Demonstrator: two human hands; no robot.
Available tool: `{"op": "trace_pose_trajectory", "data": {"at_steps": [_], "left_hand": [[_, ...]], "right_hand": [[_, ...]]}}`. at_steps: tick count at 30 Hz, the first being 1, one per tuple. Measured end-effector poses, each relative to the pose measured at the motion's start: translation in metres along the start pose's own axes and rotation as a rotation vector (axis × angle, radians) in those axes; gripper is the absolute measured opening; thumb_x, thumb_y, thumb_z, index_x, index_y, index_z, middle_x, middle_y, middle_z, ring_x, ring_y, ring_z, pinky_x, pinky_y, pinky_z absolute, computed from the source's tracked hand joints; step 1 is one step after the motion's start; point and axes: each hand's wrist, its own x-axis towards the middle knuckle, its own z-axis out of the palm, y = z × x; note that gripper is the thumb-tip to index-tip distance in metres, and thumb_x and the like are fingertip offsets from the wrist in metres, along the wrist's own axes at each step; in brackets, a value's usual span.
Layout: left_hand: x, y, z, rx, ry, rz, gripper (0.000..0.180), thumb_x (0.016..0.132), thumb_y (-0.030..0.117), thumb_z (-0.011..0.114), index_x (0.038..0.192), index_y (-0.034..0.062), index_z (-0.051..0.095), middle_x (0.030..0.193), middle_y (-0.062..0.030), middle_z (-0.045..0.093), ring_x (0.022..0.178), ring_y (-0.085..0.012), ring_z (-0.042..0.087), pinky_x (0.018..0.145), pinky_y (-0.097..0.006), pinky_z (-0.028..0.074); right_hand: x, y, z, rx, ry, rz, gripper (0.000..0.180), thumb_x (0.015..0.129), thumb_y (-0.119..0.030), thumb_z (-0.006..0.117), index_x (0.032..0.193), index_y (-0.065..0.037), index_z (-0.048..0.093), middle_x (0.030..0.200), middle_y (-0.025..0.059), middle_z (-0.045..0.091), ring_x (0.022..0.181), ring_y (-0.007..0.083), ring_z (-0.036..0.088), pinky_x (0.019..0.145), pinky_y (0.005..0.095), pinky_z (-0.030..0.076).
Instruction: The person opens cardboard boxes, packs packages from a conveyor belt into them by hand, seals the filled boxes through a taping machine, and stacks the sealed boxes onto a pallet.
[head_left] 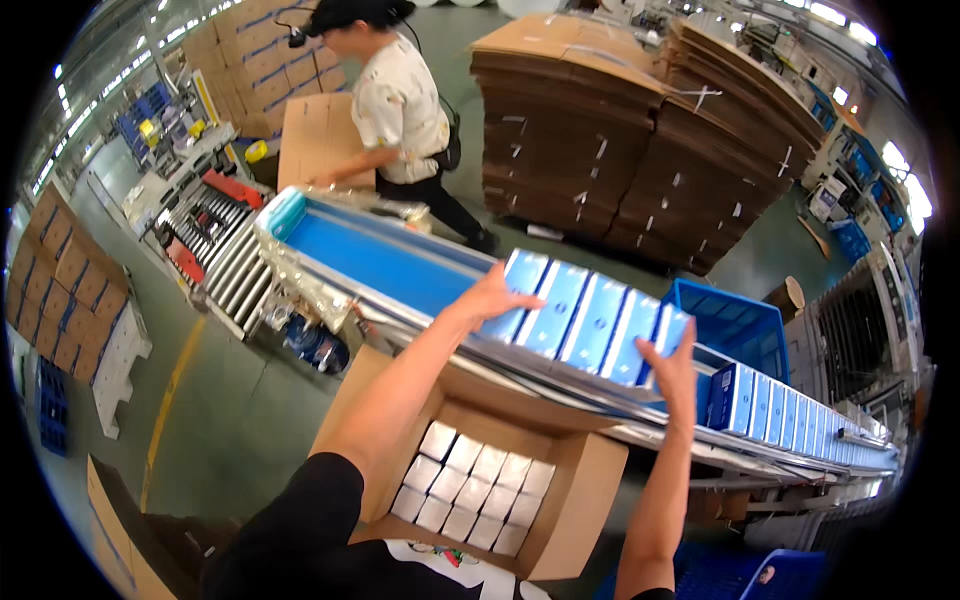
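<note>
Above the conveyor, a row of several blue-and-white boxes [580, 318] is squeezed end to end between my two hands. My left hand [492, 298] presses its left end, thumb lying along the front. The right end is gripped by my right hand [674, 362], with the thumb on the front face. Just below, nearer to me, stands an opened carton [590, 480]. Inside it, white-topped small boxes [473, 485] sit in neat rows. More blue-and-white boxes [775, 408] stand in line on the conveyor to the right.
The blue conveyor belt [390, 265] runs on left toward a roller table [235, 265]. Beyond it a person [400, 110] handles a large carton [310, 140]. Tall cardboard stacks [570, 130] stand at the back; a blue crate [735, 315] sits behind the belt. Packed cartons [70, 285] are piled far left.
</note>
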Motion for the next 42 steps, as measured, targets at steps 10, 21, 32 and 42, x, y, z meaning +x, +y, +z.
{"op": "trace_pose_trajectory", "data": {"at_steps": [10,21,32,42], "left_hand": [[-0.234,-0.003,-0.005,-0.141,0.378,0.333,0.083,0.064,0.015,0.080,0.126,-0.0030,0.028,0.120,-0.0157,0.043,0.110,-0.0234,0.048,0.090,-0.034,0.043],[-0.193,-0.180,0.021,1.191,-0.563,-0.232,0.089,0.074,0.033,0.068,0.143,0.0225,0.012,0.149,-0.0080,0.010,0.134,-0.0369,0.012,0.102,-0.058,0.022],[-0.091,-0.184,0.029,1.339,-0.743,-0.540,0.063,0.075,0.013,0.064,0.132,0.0185,0.038,0.125,-0.0174,0.048,0.115,-0.0327,0.046,0.093,-0.041,0.042],[-0.247,-0.258,0.050,1.160,-0.839,-0.692,0.053,0.082,0.030,0.058,0.128,0.0080,0.043,0.138,-0.0167,0.034,0.123,-0.0301,0.039,0.101,-0.039,0.034]], "right_hand": [[-0.194,-0.012,0.022,0.163,0.255,-0.250,0.114,0.056,-0.037,0.079,0.140,0.001,0.011,0.134,0.0194,0.026,0.125,0.0306,0.029,0.103,0.0409,0.025],[-0.190,0.119,0.159,-0.585,-0.652,-0.086,0.090,0.072,-0.038,0.069,0.142,-0.027,0.013,0.146,0.0148,0.015,0.133,0.0391,0.016,0.097,0.0566,0.033],[-0.069,0.193,0.226,-0.479,-0.956,0.051,0.063,0.079,-0.052,0.053,0.126,-0.010,0.047,0.126,0.0123,0.051,0.118,0.0272,0.046,0.097,0.0381,0.037],[-0.182,0.172,0.176,-0.643,-0.377,-0.308,0.049,0.074,-0.025,0.061,0.120,-0.008,0.052,0.145,0.0114,0.019,0.137,0.0260,0.011,0.082,0.0455,0.044]]}}
